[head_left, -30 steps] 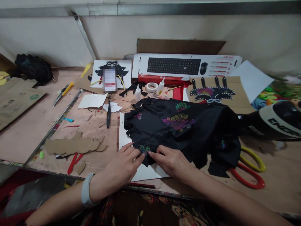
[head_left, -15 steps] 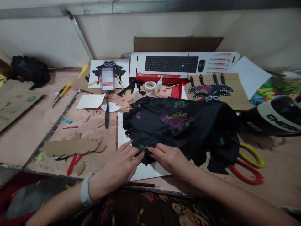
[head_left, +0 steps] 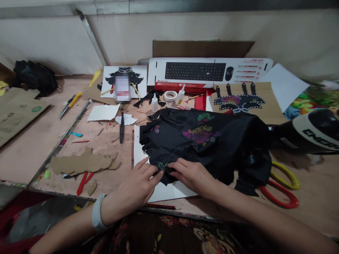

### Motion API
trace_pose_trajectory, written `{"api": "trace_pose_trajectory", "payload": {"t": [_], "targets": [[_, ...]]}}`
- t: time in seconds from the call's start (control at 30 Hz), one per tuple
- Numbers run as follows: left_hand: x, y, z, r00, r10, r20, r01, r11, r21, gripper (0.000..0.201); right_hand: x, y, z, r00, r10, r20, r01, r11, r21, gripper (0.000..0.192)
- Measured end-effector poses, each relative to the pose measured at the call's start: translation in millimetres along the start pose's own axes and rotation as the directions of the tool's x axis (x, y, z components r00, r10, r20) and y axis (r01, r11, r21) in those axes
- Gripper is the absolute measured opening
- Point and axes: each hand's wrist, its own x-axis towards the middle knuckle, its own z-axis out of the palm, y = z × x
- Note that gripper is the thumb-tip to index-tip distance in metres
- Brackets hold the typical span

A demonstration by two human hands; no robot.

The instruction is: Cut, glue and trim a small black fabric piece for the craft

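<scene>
A black cloth [head_left: 172, 137] with shiny multicoloured flower patterns lies rumpled over a white sheet [head_left: 180, 191] in front of me. My left hand [head_left: 134, 185] rests at the cloth's near left edge, fingers extended over cloth and sheet, thumb pressing beside a small green motif [head_left: 162, 164]. Just right of that motif, my right hand [head_left: 193, 174] has its fingers curled and pinched on the cloth. The fingertips of both hands almost meet there. A small dark fold or bit between them is too unclear to make out.
Red-handled [head_left: 282, 199] and yellow-handled scissors [head_left: 287, 176] poke out from under the cloth's right side, near a dark bottle [head_left: 312, 132]. Cardboard cutouts [head_left: 82, 162], a utility knife [head_left: 72, 101], glue bottles [head_left: 154, 103], tape [head_left: 170, 96] and a keyboard box [head_left: 241, 83] surround it.
My right fingers have shifted slightly right and bunch the cloth a little beside the green motif. The left hand stays nearly in place; the whole view has moved slightly.
</scene>
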Motion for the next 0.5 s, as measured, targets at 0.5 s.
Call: {"api": "trace_pose_trajectory", "payload": {"t": [0.5], "targets": [[-5.5, -10.0, -2.9, 0.980, -0.055, -0.193, 0.033, 0.993, -0.117, 0.037, 3.2, 3.8, -0.9, 0.999, 0.012, 0.048, -0.012, 1.000, 0.004, 0.017]]}}
